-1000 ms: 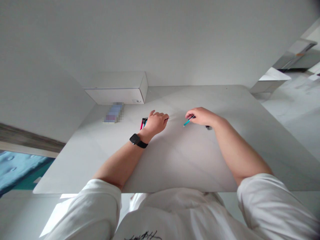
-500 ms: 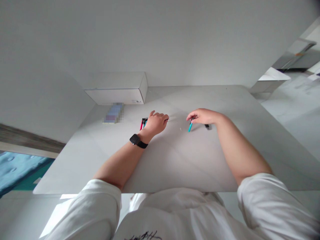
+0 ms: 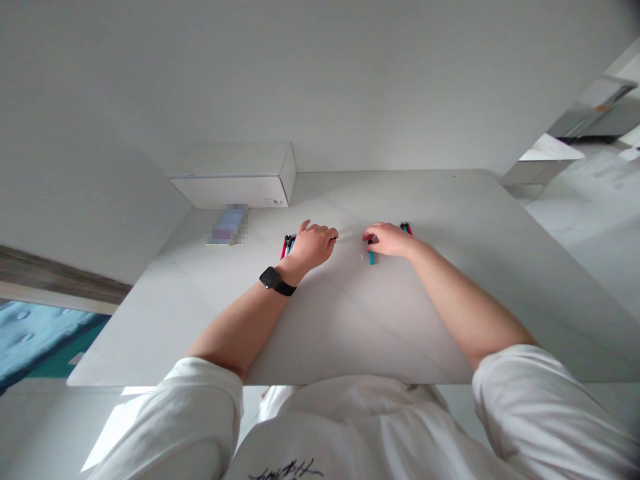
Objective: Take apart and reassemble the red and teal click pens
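Note:
My right hand [image 3: 386, 239] pinches a short teal pen [image 3: 371, 257] with a dark upper part. The pen stands nearly upright just above or on the white table. Beyond that wrist, a few red and teal pens with dark ends [image 3: 407, 229] lie partly hidden by the arm. My left hand [image 3: 315, 245] rests low over the table with its fingers curled. A small dark bit shows at its fingertips, too little to name. Close behind the left hand is a group of red, black and teal pens [image 3: 287, 247], partly covered by it.
A long white box [image 3: 230, 190] stands at the back left against the wall. In front of it lies a blurred-out bluish item [image 3: 229, 225]. The white table [image 3: 350, 333] reaches to my body, and a blue cushioned piece [image 3: 40, 333] is at the lower left.
My right hand has moved left with the teal pen, toward my left hand. Its arm now covers the dark item seen before, and pens behind it have come into view. My left hand stays put.

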Demonstrator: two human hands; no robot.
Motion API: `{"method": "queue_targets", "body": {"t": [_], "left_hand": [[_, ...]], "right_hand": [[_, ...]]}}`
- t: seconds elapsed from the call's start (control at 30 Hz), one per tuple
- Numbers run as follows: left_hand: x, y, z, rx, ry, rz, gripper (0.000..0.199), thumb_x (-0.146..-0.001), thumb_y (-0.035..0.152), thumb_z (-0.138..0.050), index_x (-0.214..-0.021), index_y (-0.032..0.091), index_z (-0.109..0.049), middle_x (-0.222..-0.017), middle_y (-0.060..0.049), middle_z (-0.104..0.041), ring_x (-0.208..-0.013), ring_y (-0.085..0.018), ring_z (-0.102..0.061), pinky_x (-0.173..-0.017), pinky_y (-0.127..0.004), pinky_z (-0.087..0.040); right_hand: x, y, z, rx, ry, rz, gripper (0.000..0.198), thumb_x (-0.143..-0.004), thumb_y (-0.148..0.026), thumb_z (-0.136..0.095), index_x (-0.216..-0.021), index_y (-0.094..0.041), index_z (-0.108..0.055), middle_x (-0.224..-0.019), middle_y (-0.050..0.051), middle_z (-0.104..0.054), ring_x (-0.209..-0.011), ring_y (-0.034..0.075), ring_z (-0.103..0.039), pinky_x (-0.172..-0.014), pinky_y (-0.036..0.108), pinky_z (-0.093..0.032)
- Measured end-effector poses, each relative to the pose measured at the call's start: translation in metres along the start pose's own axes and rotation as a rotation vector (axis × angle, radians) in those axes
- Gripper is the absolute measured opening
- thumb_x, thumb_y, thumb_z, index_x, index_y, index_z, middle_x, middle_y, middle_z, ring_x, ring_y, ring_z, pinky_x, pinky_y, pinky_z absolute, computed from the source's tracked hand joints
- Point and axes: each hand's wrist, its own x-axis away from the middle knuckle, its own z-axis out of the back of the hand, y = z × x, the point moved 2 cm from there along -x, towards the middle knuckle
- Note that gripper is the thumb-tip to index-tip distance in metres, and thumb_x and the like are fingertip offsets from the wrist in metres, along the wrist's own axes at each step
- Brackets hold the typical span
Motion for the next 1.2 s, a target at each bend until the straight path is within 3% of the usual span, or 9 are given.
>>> {"method": "queue_targets", "body": {"t": [0.2,0.4,0.57,0.77,0.97,1.2], "left_hand": [[0.000,0.002,0.003,-0.008,-0.005,-0.011,0.021,-0.103,0.026,-0.052,-0.106,0.027,-0.073,-0.100,-0.005,-0.078,-0.098,-0.027,-0.069,-0.115,-0.053,-0.035],[0.000,0.010,0.010,0.037,0.022,-0.064,0.022,-0.104,0.027,-0.052,-0.108,0.027,-0.074,-0.106,-0.006,-0.077,-0.102,-0.026,-0.068,-0.117,-0.051,-0.035],[-0.002,0.009,0.014,0.078,0.066,-0.059,0.021,-0.104,0.027,-0.054,-0.110,0.026,-0.074,-0.105,-0.007,-0.076,-0.100,-0.026,-0.068,-0.112,-0.049,-0.039],[-0.005,0.006,0.014,0.137,0.095,-0.100,0.019,-0.105,0.035,-0.058,-0.111,0.026,-0.074,-0.105,-0.006,-0.076,-0.098,-0.025,-0.067,-0.103,-0.045,-0.042],[-0.006,-0.002,0.011,0.139,0.116,-0.059,0.020,-0.103,0.038,-0.063,-0.117,0.027,-0.073,-0.108,-0.006,-0.078,-0.099,-0.026,-0.067,-0.103,-0.046,-0.042],[-0.006,-0.007,0.010,0.110,0.125,-0.015,0.014,-0.102,0.037,-0.065,-0.105,0.027,-0.074,-0.103,-0.007,-0.077,-0.100,-0.026,-0.067,-0.105,-0.048,-0.041]], "right_hand": [[0.001,-0.005,0.001,-0.005,-0.016,-0.001,0.029,-0.081,-0.016,-0.079,-0.109,-0.021,-0.077,-0.113,0.008,-0.076,-0.096,0.022,-0.071,-0.088,0.032,-0.052],[0.000,-0.017,0.006,-0.141,0.197,0.007,0.019,-0.094,-0.031,-0.070,-0.110,-0.023,-0.077,-0.110,0.008,-0.077,-0.093,0.021,-0.071,-0.087,0.033,-0.052],[0.002,-0.032,0.010,-0.290,0.182,0.028,0.014,-0.093,-0.028,-0.066,-0.100,-0.025,-0.078,-0.094,0.003,-0.079,-0.086,0.020,-0.070,-0.080,0.031,-0.049],[0.003,-0.035,0.012,-0.382,0.202,-0.009,0.026,-0.095,-0.046,-0.064,-0.094,-0.024,-0.077,-0.084,0.001,-0.075,-0.078,0.019,-0.065,-0.072,0.031,-0.044],[0.000,-0.022,0.011,-0.460,0.191,-0.033,0.027,-0.091,-0.049,-0.067,-0.094,-0.023,-0.076,-0.088,0.003,-0.076,-0.082,0.020,-0.066,-0.076,0.032,-0.046],[-0.005,0.005,0.011,-0.553,0.240,-0.070,0.031,-0.088,-0.053,-0.070,-0.094,-0.023,-0.075,-0.089,0.004,-0.075,-0.084,0.022,-0.065,-0.077,0.034,-0.047]]}}
